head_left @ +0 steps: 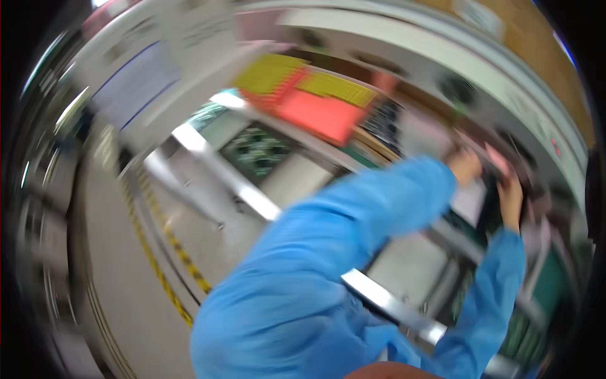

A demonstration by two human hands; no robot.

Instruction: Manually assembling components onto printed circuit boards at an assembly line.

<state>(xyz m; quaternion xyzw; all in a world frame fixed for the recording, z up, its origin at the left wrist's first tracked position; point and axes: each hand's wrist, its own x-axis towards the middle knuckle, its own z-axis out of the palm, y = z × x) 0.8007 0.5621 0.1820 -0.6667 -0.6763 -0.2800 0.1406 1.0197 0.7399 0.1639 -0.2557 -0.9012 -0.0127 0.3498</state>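
Both my arms, in blue sleeves, reach to the far right of the bench. My left hand (pixel 466 167) is over a pale, flat item (pixel 468 201); blur smears its fingers, and I cannot tell whether they hold anything. Just right of it, my right hand (pixel 510 197) is raised with its fingertips close to a pink piece (pixel 499 160). A dark thing (pixel 491 205) lies between the two hands, too blurred to name. Whether the right hand touches it I cannot make out.
Red trays (pixel 319 117) with yellow grid-like pieces (pixel 271 72) stand at the back, beside a black-and-white patterned item (pixel 383 123). Below runs a metal-railed conveyor (pixel 237 180) carrying a green circuit panel (pixel 257 150). Yellow-black tape (pixel 167 237) marks the floor at left.
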